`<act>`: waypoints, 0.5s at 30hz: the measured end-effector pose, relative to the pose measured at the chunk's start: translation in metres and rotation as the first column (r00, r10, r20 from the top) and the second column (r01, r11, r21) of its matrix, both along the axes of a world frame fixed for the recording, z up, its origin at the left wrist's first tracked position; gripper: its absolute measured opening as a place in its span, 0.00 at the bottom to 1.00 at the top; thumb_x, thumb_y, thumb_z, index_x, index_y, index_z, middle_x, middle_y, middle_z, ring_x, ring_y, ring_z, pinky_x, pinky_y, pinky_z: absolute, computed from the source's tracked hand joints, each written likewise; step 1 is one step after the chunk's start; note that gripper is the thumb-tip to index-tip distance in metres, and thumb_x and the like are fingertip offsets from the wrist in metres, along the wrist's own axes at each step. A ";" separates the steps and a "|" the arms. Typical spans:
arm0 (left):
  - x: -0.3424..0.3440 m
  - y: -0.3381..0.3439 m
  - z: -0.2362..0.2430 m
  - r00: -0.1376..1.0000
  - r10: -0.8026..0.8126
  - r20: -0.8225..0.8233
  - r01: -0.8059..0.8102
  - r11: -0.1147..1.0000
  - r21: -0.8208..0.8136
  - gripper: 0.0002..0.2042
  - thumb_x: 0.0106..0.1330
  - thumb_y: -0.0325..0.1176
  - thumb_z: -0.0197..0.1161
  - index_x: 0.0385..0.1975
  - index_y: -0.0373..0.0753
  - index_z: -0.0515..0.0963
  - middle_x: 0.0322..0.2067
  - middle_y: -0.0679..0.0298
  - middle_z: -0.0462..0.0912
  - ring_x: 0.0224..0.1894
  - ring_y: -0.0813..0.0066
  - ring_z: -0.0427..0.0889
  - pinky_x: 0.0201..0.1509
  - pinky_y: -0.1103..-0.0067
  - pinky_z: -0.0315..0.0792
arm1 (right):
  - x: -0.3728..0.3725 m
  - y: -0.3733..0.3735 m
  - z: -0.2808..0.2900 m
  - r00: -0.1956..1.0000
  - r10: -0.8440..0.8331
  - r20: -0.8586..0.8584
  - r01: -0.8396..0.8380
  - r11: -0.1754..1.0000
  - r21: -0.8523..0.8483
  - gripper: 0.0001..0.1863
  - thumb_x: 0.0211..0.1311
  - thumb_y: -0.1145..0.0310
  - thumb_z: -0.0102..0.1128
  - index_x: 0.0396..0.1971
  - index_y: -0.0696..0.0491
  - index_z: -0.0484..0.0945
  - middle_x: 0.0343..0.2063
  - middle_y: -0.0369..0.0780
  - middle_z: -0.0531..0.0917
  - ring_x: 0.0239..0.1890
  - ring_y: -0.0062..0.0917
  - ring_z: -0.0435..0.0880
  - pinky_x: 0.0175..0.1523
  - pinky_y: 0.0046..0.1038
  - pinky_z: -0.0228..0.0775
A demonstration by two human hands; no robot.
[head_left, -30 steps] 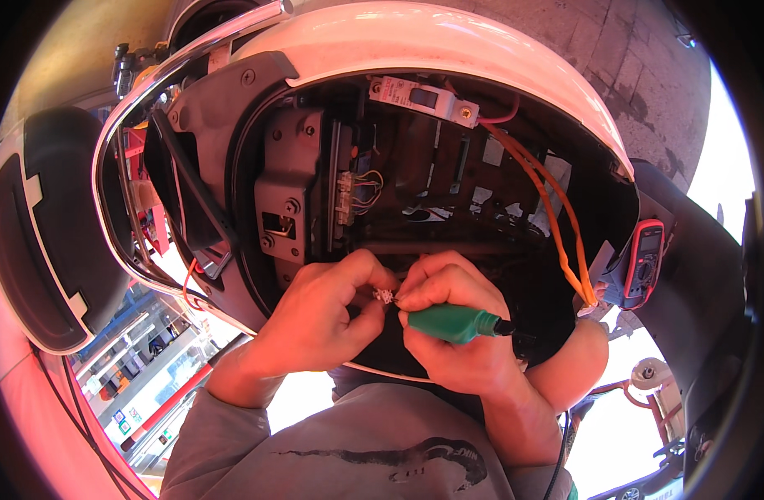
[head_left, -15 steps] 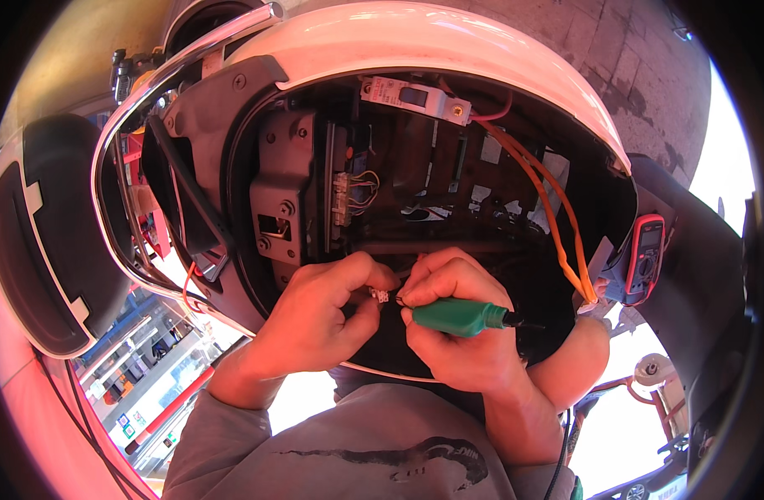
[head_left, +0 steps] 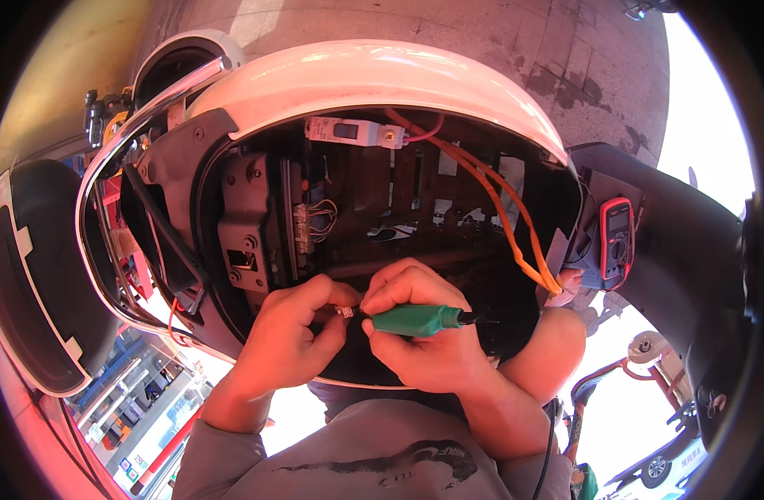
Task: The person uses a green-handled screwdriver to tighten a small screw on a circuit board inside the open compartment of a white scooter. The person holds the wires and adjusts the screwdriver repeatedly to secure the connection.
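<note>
Over the near edge of an open compartment in a white scooter body (head_left: pixel 382 75), my two hands are close together. Between thumb and fingertips, my left hand (head_left: pixel 290 337) pinches a small white plug connector (head_left: pixel 343 312). My right hand (head_left: pixel 436 358) is closed around a green-handled tool (head_left: pixel 415 320) with a black lead at its rear. Its front end points at the connector, a small gap away; the fine tip is too small to make out.
A white circuit breaker (head_left: pixel 354 132) sits at the compartment's far edge, with orange cables (head_left: pixel 503 200) running right. Thin wires (head_left: pixel 322 218) reach a connector block inside. A red multimeter (head_left: pixel 617 237) stands at right. At left is the raised dark seat (head_left: pixel 61 258).
The view has shifted, so the scooter and both hands now appear further left and somewhat lower. Both hands keep their grips, and the tool stays close to the connector.
</note>
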State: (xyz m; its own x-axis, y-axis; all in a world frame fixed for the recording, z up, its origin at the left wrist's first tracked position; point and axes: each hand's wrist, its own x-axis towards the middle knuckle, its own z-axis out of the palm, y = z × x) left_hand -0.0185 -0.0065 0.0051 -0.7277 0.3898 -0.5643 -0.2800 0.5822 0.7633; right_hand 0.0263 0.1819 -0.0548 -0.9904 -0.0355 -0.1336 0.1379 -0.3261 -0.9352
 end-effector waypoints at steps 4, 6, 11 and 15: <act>-0.001 0.001 0.000 0.999 -0.016 0.028 0.017 0.998 -0.061 0.08 0.63 0.13 0.60 0.41 0.27 0.77 0.35 0.54 0.88 0.38 0.70 0.91 0.44 0.78 0.82 | -0.002 0.002 0.004 0.996 -0.053 -0.074 0.051 0.998 -0.025 0.12 0.55 0.81 0.69 0.38 0.55 0.80 0.35 0.40 0.80 0.35 0.31 0.83 0.40 0.30 0.75; 0.000 0.001 -0.001 0.998 -0.065 -0.027 0.062 0.995 -0.077 0.07 0.64 0.14 0.61 0.40 0.28 0.77 0.33 0.56 0.88 0.39 0.77 0.88 0.43 0.80 0.81 | 0.004 0.007 0.012 0.998 0.024 0.057 -0.019 0.996 -0.087 0.11 0.56 0.78 0.73 0.37 0.55 0.80 0.36 0.40 0.80 0.33 0.29 0.82 0.37 0.28 0.74; 0.003 -0.005 -0.013 0.987 -0.089 -0.132 0.084 0.996 -0.043 0.06 0.66 0.19 0.64 0.42 0.31 0.79 0.32 0.63 0.86 0.38 0.82 0.81 0.42 0.80 0.76 | 0.004 0.006 0.015 0.997 -0.045 -0.067 0.045 0.999 -0.008 0.11 0.62 0.74 0.75 0.40 0.54 0.82 0.37 0.36 0.79 0.30 0.18 0.79 0.35 0.23 0.71; 0.006 -0.014 -0.022 0.983 -0.096 -0.155 0.092 0.995 -0.032 0.07 0.68 0.19 0.64 0.44 0.30 0.80 0.35 0.63 0.86 0.39 0.79 0.83 0.45 0.78 0.77 | 0.005 0.002 0.013 0.987 -0.094 -0.132 0.092 0.995 -0.028 0.11 0.62 0.71 0.74 0.42 0.53 0.82 0.37 0.39 0.81 0.32 0.25 0.82 0.39 0.28 0.76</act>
State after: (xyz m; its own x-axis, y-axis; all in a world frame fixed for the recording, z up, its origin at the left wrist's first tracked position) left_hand -0.0127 -0.0205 -0.0171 -0.7682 0.4484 -0.4569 -0.1014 0.6195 0.7784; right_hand 0.0313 0.1839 -0.0421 -0.9984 0.0562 -0.0006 -0.0192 -0.3520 -0.9358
